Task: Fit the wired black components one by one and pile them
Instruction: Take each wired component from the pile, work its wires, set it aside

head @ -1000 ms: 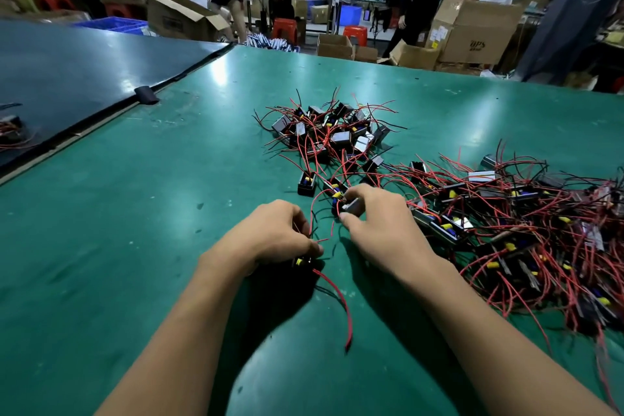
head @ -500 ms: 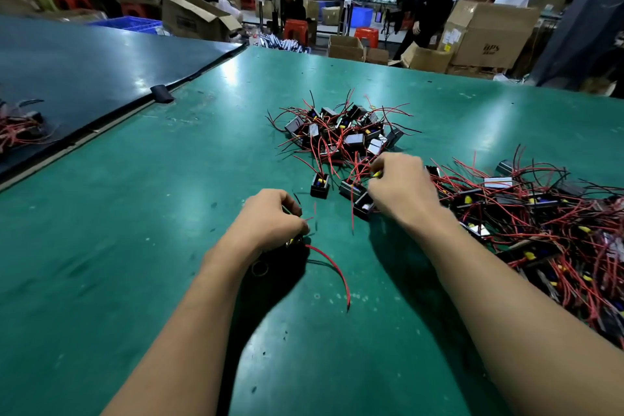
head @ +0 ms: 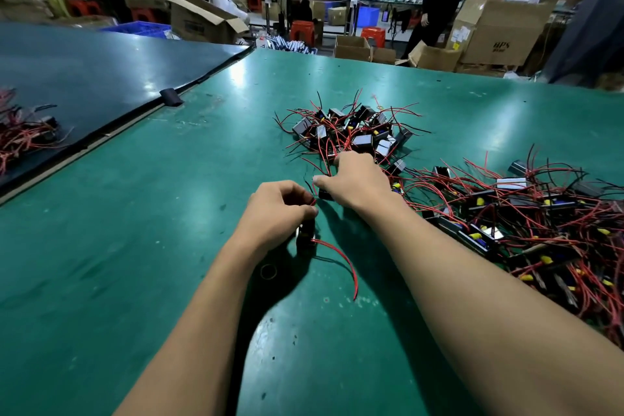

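Two heaps of wired black parts are noted on the green table [head: 101, 246]: far pile [head: 347, 135] and right tangle [head: 523, 223]. One component [head: 305, 236] is gripped in the curled left hand [head: 277, 209]. The right hand [head: 354, 179] is laid on the far pile's near edge, its grip hidden. Contents of the open cardboard box [head: 202, 20] are unseen.

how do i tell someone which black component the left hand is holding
On the green table, look nearer than the small far pile and left of the big tangled pile. Under the left hand sits one black component, held from above. It alone lies apart from both piles, with one long red wire curling toward the viewer.
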`<state>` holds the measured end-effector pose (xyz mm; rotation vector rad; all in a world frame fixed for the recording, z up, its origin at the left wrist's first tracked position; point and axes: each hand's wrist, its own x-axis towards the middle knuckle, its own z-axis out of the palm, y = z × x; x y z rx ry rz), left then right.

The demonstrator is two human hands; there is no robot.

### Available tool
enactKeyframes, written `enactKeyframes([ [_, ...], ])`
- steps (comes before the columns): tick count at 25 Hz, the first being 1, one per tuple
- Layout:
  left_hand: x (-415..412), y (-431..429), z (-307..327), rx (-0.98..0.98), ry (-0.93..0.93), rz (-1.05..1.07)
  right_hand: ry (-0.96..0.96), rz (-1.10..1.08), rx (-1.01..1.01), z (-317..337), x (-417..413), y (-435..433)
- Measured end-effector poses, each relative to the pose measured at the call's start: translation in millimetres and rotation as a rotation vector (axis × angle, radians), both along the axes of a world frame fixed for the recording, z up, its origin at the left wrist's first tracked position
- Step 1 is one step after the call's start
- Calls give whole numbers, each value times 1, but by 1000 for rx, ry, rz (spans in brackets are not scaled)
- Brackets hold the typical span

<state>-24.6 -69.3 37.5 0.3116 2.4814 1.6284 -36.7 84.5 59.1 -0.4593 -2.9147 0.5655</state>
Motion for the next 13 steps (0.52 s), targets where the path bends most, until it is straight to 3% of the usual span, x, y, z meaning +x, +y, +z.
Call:
enactKeyframes([
  [2, 1, 0, -1, 81, -34, -20, 85, -11, -18, -9, -2, 0],
  [9, -1, 1, 4, 267, -129, -7, 406, 13, -390, 15, 35, 29],
  [13, 8, 7, 14, 278, -128, -113, 253, 101, -696, 24, 84, 54],
])
